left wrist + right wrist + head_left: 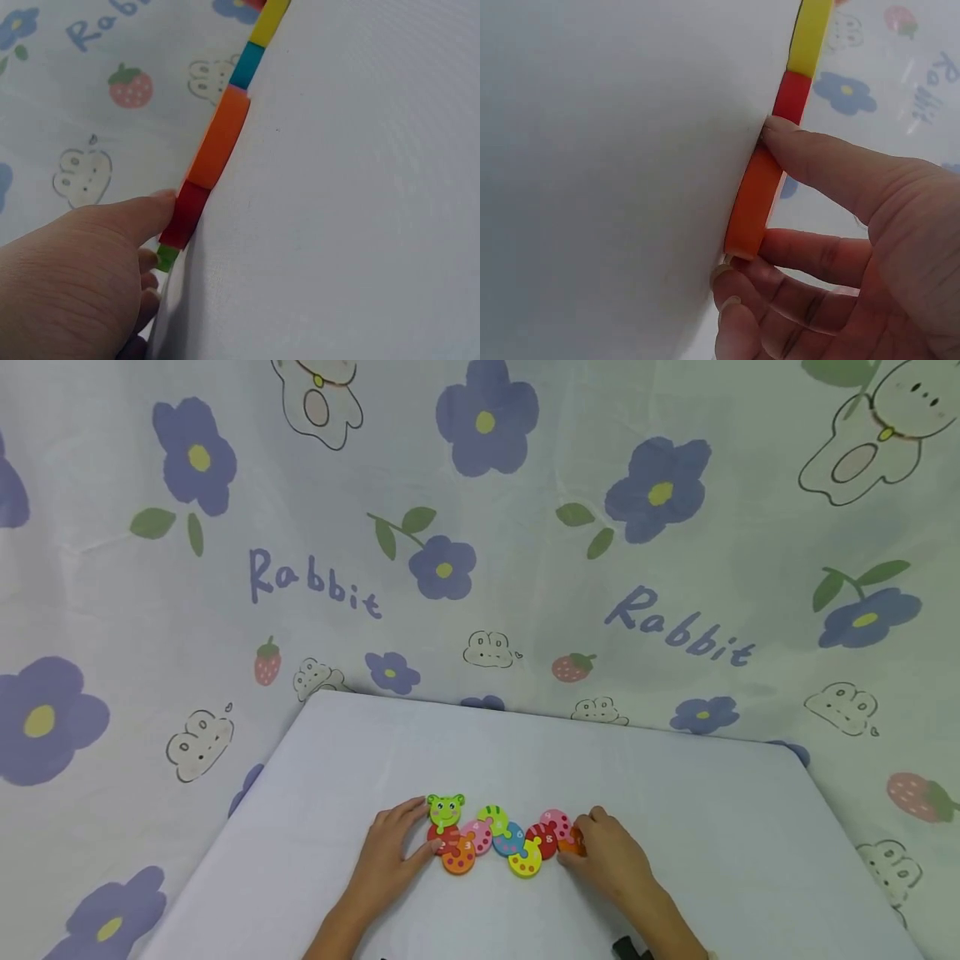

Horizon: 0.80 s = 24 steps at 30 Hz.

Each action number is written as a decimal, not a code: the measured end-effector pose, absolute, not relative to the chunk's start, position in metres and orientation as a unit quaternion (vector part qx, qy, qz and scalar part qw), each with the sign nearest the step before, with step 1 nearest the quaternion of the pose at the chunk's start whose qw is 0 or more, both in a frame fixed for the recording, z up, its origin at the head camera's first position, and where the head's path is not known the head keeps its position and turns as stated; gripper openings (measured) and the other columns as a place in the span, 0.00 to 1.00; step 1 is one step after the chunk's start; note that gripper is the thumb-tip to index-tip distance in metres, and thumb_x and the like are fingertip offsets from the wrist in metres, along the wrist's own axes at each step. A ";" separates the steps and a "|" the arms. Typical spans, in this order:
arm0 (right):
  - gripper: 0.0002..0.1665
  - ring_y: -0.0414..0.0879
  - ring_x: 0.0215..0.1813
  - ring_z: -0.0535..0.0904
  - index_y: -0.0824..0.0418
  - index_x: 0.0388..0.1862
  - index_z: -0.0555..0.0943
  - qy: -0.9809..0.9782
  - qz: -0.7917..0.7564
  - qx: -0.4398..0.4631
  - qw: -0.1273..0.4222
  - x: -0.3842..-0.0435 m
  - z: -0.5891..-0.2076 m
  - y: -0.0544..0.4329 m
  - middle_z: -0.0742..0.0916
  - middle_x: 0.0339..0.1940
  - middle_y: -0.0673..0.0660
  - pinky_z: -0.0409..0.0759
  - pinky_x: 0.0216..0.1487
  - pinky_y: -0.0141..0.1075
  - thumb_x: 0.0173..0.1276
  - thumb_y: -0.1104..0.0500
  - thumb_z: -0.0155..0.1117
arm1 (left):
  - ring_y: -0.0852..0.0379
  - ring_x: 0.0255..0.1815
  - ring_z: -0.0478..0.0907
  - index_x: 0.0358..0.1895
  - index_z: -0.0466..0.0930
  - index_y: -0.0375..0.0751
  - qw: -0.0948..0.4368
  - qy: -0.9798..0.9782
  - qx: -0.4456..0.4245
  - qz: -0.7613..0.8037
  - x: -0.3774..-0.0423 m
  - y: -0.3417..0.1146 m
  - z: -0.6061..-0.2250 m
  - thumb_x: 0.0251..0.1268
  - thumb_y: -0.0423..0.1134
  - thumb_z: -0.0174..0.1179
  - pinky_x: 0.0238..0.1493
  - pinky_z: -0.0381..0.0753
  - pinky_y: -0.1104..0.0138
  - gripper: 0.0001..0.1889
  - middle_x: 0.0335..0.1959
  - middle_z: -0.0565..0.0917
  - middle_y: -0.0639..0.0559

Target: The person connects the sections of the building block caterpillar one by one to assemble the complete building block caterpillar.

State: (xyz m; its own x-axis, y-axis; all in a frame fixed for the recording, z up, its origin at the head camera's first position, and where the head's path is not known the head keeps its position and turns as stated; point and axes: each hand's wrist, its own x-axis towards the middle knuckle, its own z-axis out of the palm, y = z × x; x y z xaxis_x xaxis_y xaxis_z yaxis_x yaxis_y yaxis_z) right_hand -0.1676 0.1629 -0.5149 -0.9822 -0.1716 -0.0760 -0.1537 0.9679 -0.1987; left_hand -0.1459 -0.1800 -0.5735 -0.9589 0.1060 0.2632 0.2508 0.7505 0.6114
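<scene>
A caterpillar puzzle [508, 838] of colourful numbered round pieces lies joined in a wavy line on the white table. Its green smiling head [446, 811] is at the left end. My left hand [392, 852] holds that end, thumb on the red piece [185, 216] marked 2 and fingers curled beside the green head. At the other end, my right hand [613, 853] pinches the orange end piece [754, 199] between thumb and fingers, covering much of it in the head view. Between the hands run orange, pink, green, blue, yellow and red pieces.
The white tabletop [660, 777] stretches around the puzzle to its far edge. Behind it hangs a curtain [525, 527] printed with flowers, rabbits and strawberries. A small black object [626, 947] shows beside the right forearm at the bottom edge.
</scene>
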 end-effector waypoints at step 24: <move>0.36 0.48 0.36 0.74 0.64 0.48 0.83 0.991 -0.123 -0.027 0.041 -0.157 -0.516 0.179 0.80 0.37 0.56 0.86 0.40 0.44 0.52 0.42 0.86 | 0.48 0.70 0.70 0.71 0.78 0.44 0.091 -0.931 -0.081 -0.343 -0.143 -0.179 -0.572 0.65 0.46 0.75 0.71 0.69 0.46 0.32 0.74 0.74 0.53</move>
